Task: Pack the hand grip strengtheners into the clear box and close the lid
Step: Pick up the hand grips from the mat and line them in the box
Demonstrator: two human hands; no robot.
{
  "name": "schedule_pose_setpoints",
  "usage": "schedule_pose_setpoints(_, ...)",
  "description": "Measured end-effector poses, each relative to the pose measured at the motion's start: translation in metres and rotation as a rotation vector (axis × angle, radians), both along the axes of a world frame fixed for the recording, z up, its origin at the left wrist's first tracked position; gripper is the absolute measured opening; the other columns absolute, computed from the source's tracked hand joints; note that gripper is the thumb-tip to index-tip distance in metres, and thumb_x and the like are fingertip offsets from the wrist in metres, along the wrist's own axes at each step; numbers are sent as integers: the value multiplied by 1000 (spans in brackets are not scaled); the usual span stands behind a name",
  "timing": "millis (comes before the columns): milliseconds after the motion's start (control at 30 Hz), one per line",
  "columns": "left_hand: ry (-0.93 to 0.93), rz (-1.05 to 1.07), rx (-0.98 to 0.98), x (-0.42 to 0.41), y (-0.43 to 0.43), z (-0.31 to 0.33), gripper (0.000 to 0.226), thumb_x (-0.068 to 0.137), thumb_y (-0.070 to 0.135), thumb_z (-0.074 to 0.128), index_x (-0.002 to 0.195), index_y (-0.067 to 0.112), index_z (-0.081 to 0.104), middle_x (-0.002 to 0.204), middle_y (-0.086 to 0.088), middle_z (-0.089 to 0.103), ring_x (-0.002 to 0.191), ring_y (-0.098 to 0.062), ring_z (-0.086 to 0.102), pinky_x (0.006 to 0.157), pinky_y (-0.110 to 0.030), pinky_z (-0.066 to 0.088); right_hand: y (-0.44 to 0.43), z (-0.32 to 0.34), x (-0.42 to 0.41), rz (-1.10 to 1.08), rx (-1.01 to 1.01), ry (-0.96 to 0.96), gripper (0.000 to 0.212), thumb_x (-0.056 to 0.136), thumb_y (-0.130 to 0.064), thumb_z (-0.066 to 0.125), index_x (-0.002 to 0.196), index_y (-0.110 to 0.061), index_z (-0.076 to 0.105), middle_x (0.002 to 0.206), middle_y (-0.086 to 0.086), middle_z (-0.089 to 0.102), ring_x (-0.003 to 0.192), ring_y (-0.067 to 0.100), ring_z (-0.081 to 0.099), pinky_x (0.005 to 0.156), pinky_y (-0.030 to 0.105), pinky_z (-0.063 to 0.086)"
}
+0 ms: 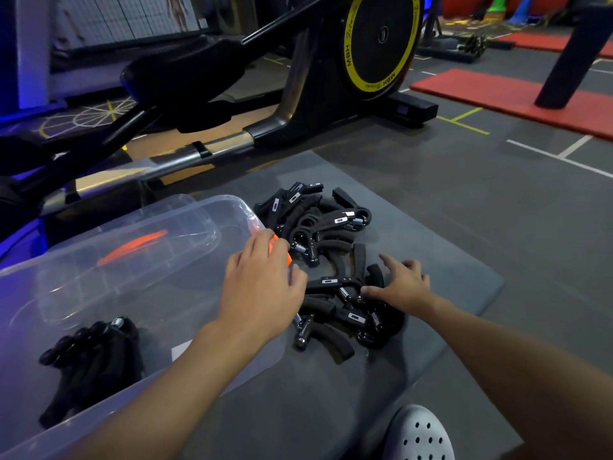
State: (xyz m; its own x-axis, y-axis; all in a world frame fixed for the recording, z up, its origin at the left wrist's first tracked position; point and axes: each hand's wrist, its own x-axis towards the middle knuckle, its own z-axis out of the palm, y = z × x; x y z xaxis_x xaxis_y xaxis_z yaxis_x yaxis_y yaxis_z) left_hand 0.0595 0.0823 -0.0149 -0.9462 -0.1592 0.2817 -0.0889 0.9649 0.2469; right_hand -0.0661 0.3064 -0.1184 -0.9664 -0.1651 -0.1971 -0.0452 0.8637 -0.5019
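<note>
A pile of black hand grip strengtheners (326, 227) with steel springs lies on a grey mat (447, 254). To its left stands the clear box (99, 293) with orange latches; a few strengtheners (93, 356) lie inside at its near end. The clear lid (139, 240) leans at the box's far side. My left hand (262, 290) hovers over the box's right rim beside an orange latch (278, 249), fingers loosely apart, holding nothing. My right hand (403, 287) is spread flat on the near part of the pile, touching strengtheners without gripping one.
A black and yellow elliptical trainer (331, 78) stands just behind the mat and box. Red mats (517, 94) and a dark post (570, 54) are at the far right. A white perforated clog (419, 433) shows at the bottom edge.
</note>
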Motion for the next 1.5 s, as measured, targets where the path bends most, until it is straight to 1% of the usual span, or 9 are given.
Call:
schedule_pose_setpoints(367, 22, -2, 1, 0, -1, -3, 25, 86, 28, 49, 105, 16, 59, 131, -2, 51, 125, -21, 46, 100, -41, 39, 1, -30, -30, -86, -199, -61, 92, 68, -48, 84, 145, -24, 40, 123, -4, 63, 127, 23, 28, 103, 35, 31)
schedule_pose_setpoints(633, 42, -7, 9, 0, 0, -2, 26, 86, 30, 46, 104, 16, 58, 132, 0, 50, 124, -20, 44, 98, -39, 37, -1, -19, -36, -119, -239, 97, 55, 73, -30, 78, 126, -26, 63, 93, 1, 69, 116, 23, 32, 97, 34, 40)
schedule_pose_setpoints(733, 37, -12, 21, 1, 0, 1, 34, 84, 34, 38, 104, 17, 59, 129, 1, 50, 122, -19, 45, 96, -38, 38, -3, 9, -37, -161, -331, 194, 47, 74, -26, 76, 120, -28, 67, 97, 7, 65, 114, 19, 30, 90, 30, 44)
schedule_pose_setpoints(867, 17, -12, 75, 2, -2, 7, 27, 91, 34, 43, 111, 22, 57, 131, 7, 48, 125, -13, 42, 104, -38, 32, -15, 66, -23, -129, -465, 332, 45, 77, -20, 74, 119, -32, 65, 115, 9, 57, 105, 1, 27, 75, -3, 31)
schedule_pose_setpoints(967, 84, -15, 128, 5, -1, 18, 21, 92, 36, 50, 109, 27, 59, 120, 13, 54, 118, -11, 46, 104, -34, 28, -34, 113, -2, -107, -614, 427, 44, 78, -19, 76, 118, -32, 64, 122, 10, 48, 98, -14, 33, 70, -7, 33)
schedule_pose_setpoints(1100, 137, 50, 563, 8, 0, 45, 21, 89, 46, 60, 100, 29, 62, 91, 12, 64, 82, -15, 61, 76, -38, 51, -65, 164, 29, -52, -723, 557, 41, 76, -25, 79, 114, -33, 67, 116, 9, 47, 102, -6, 36, 80, 0, 38)
schedule_pose_setpoints(1267, 196, 55, 1002, 16, -9, 82, 19, 88, 37, 69, 85, 19, 65, 70, -1, 71, 58, -12, 65, 52, -25, 51, -100, 202, 67, 2, -848, 631, 39, 77, -23, 79, 112, -32, 67, 108, 5, 51, 100, -18, 33, 72, -3, 34)
schedule_pose_setpoints(1400, 287, 91, 1114, 31, -29, 99, 21, 87, 31, 71, 85, 10, 71, 66, -7, 71, 58, -14, 67, 57, -29, 54, -125, 215, 93, 30, -968, 632, 34, 78, -22, 79, 107, -33, 64, 103, -12, 57, 111, 6, 45, 75, 1, 37)
schedule_pose_setpoints(1500, 333, 140, 1103, 42, -50, 105, 15, 84, 25, 76, 82, 11, 72, 65, -5, 73, 59, -14, 70, 63, -33, 59, -142, 217, 105, 98, -1007, 592, 33, 78, -20, 78, 97, -39, 60, 104, -9, 59, 108, 16, 51, 74, 5, 40)
